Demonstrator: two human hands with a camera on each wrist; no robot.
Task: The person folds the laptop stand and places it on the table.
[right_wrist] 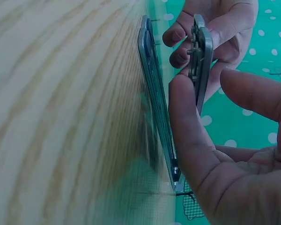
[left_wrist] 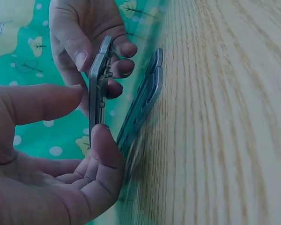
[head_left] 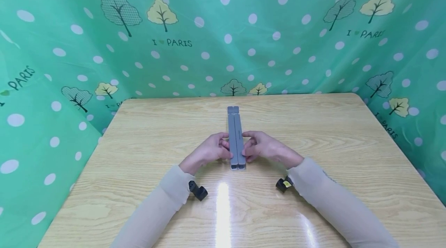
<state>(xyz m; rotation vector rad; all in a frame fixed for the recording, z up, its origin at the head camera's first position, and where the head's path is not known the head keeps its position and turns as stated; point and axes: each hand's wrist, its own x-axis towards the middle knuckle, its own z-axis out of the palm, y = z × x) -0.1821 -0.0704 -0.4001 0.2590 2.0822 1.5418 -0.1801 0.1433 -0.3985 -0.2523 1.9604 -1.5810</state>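
Note:
A grey folded laptop stand (head_left: 232, 132), two slim bars side by side, lies lengthwise at the middle of the table. My left hand (head_left: 211, 148) grips its left edge near the front end, and my right hand (head_left: 264, 147) grips the right edge opposite. In the left wrist view the stand's upper layer (left_wrist: 97, 77) sits between thumb and fingers, raised off the lower layer (left_wrist: 152, 89) that rests by the tabletop. From the right wrist, a fingertip presses the inner side of the upper layer (right_wrist: 206, 51), where small studs show.
The wooden table (head_left: 156, 124) runs out on both sides of the stand. A green dotted curtain (head_left: 209, 54) hangs behind it and at the sides. Small black wrist cameras, left (head_left: 198, 191) and right (head_left: 283, 184), stick out below the sleeves.

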